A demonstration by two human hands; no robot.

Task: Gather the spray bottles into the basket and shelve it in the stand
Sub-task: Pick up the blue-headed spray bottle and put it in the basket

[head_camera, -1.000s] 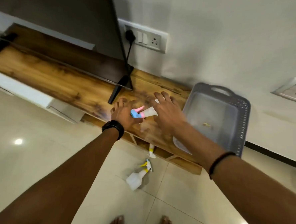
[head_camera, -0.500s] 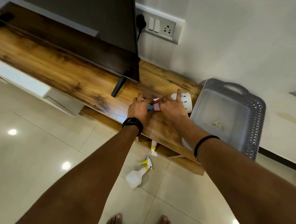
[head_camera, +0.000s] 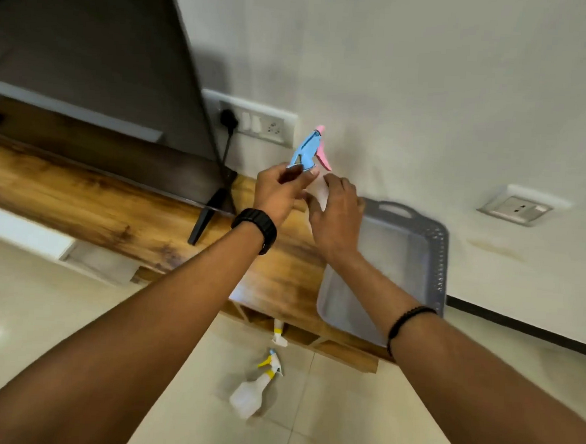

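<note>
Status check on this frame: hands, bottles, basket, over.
Left hand gripping blue-and-pink-topped spray bottle, lifted above wooden stand; right hand on its body. Grey plastic basket empty on stand. Yellow-trigger white bottle lying on floor. Path clear.

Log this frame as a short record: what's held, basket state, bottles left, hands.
held: blue-and-pink spray bottle, lifted above the wooden stand
left hand: grips the bottle's neck
right hand: at the bottle's body; grip unclear
basket: grey, on the stand, no bottles visible inside
remaining: yellow-trigger bottle lying on the floor; another under the stand's edge
</note>
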